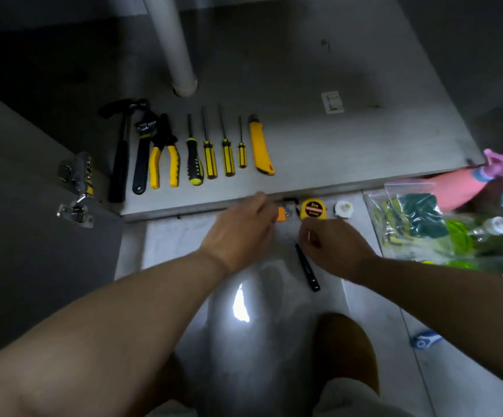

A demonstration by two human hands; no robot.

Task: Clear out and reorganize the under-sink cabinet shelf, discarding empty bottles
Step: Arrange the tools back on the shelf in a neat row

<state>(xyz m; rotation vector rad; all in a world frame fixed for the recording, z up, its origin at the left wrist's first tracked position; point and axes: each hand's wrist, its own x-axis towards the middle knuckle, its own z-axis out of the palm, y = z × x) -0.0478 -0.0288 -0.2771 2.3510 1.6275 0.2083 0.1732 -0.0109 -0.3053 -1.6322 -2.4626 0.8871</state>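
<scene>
Left hand (244, 227) reaches toward a small orange-and-metal object (284, 212) on the floor tiles, fingers curled around it, though whether it is gripped cannot be told. To its right, the right hand (331, 245) pinches a slim black pen-like tool (308, 270). A sound next move would be laying these in line after the yellow utility knife (260, 145) on the grey cabinet shelf (334, 152), which is dim, a white drain pipe (175, 43) rising behind. No empty bottle is in hand.
</scene>
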